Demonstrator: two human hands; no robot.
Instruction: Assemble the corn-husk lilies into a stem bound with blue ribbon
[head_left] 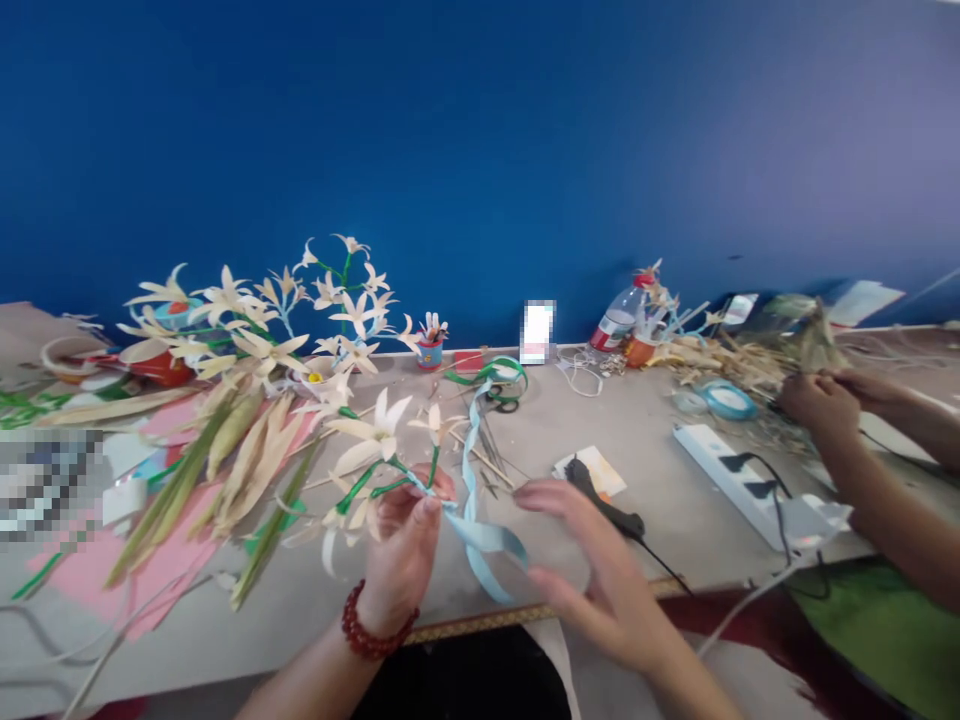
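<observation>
My left hand point(411, 530), with a red bead bracelet point(375, 622) at its wrist, pinches the stem of a handmade flower spray point(379, 440). Cream petals and green-wrapped stalks fan out above and to the left of the fingers. From the pinch, a light blue ribbon point(487, 540) loops down to the right and also runs up the table toward a roll at the back. My right hand point(592, 570) is open beside that loop, thumb and fingers apart. Whether its fingertips touch the ribbon I cannot tell.
A black glue gun point(606, 500) lies beyond my right hand, near a white power strip point(739, 490). Scissors point(502, 404) and green ribbon point(461, 374) lie at the back. Dried husks point(259, 450) and finished flowers point(266, 350) fill the left. Another person's hands point(825, 405) work at right.
</observation>
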